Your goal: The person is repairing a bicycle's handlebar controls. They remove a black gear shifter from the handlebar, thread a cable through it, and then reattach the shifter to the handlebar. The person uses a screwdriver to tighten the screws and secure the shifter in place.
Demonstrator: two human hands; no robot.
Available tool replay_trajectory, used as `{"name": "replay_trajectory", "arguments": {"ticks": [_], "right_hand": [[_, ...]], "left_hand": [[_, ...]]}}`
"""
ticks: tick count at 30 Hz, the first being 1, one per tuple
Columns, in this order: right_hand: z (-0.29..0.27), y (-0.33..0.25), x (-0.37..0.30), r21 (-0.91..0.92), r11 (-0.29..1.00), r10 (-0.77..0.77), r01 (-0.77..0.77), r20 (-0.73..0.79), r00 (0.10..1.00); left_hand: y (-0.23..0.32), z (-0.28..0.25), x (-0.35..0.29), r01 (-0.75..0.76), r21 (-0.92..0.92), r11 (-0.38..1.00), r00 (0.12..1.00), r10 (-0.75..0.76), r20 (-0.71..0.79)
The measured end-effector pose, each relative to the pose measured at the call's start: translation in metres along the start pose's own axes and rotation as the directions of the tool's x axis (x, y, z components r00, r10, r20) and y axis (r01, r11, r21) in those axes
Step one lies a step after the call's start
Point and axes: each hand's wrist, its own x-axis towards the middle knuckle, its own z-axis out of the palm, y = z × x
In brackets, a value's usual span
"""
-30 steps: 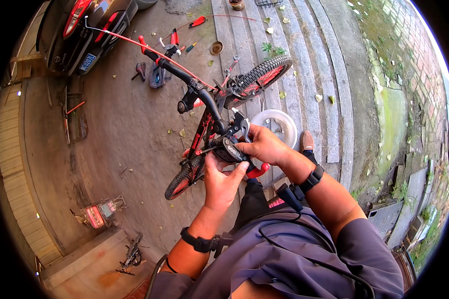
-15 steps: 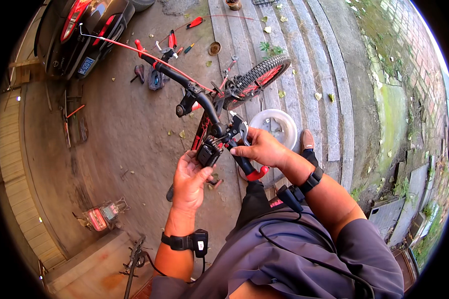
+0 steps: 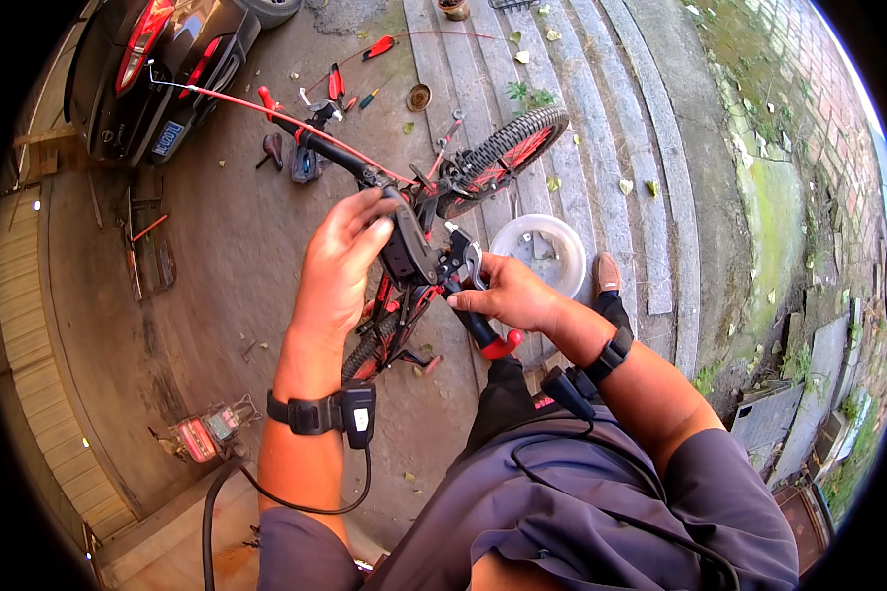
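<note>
A bicycle with red parts stands before me, its black handlebar [image 3: 337, 153] slanting from upper left to lower right. My right hand [image 3: 511, 293] is closed around the near end, at the brake lever [image 3: 475, 262] and black grip with a red tip [image 3: 503, 345]. My left hand [image 3: 337, 258] holds a black oblong block [image 3: 407, 246] above the middle of the bar, fingers on its far end. What the block is, I cannot tell. A long red cable [image 3: 296, 128] stretches along the bar and past its far end. The knobbly tyre [image 3: 511, 148] lies beyond.
A white tub [image 3: 579, 258] with small parts sits right of the bike. Pliers with red handles [image 3: 336, 82], a saddle [image 3: 272, 146] and a round dish [image 3: 419, 98] lie on the ground. A dark car [image 3: 128, 108] stands far left; stone steps [image 3: 611, 138] run along the right.
My left hand has moved up and forward, lifting the black block away from the brake lever. My right hand stays at the lever and grip.
</note>
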Motion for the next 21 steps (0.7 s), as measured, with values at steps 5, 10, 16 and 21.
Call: {"name": "replay_trajectory", "arguments": {"ticks": [5,10,16,21], "right_hand": [[0.001,-0.004,-0.001,-0.026,0.999,0.046,-0.046,0.007,0.999],[-0.012,0.03,0.01,-0.331,0.853,-0.409,0.405,0.06,0.911],[0.001,0.002,0.001,0.193,0.981,-0.055,0.038,0.084,0.995],[-0.001,0.002,0.002,0.09,0.996,0.006,-0.009,0.037,0.999]], "left_hand": [[0.018,0.054,0.008,-0.169,0.433,0.886,0.975,0.087,0.204],[0.009,0.092,-0.031,-0.554,0.733,0.394,0.831,0.322,0.454],[-0.029,0.08,-0.082,-0.647,0.75,0.14,0.702,0.492,0.514],[-0.051,0.063,-0.108,-0.508,0.858,0.076,0.698,0.619,0.359]]}}
